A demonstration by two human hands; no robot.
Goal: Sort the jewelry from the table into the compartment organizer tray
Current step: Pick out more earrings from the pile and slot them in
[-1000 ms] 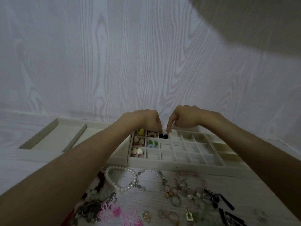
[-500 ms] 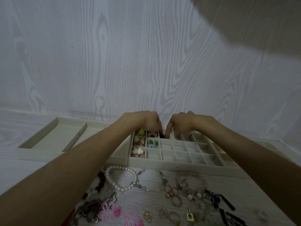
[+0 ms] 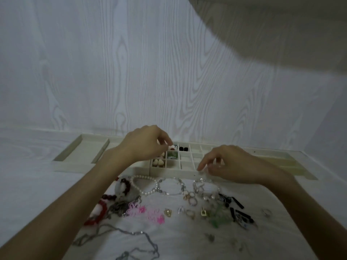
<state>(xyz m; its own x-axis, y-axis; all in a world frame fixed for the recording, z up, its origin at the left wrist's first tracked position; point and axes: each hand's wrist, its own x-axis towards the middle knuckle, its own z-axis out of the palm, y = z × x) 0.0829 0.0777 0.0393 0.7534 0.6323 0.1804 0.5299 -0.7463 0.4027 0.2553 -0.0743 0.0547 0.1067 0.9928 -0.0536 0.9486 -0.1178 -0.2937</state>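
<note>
No legible writing on tray (image 3: 187, 172).

Two bare forearms, no sleeves, left hand (image 3: 144, 142), right hand (image 3: 231, 164), slender fingers (image 3: 203, 163)

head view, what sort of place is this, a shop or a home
Probably a home tabletop: loose jewelry such as a pearl bracelet lies before a compartment organizer tray, against a white wood-grain wall. No shop fittings show.
</note>
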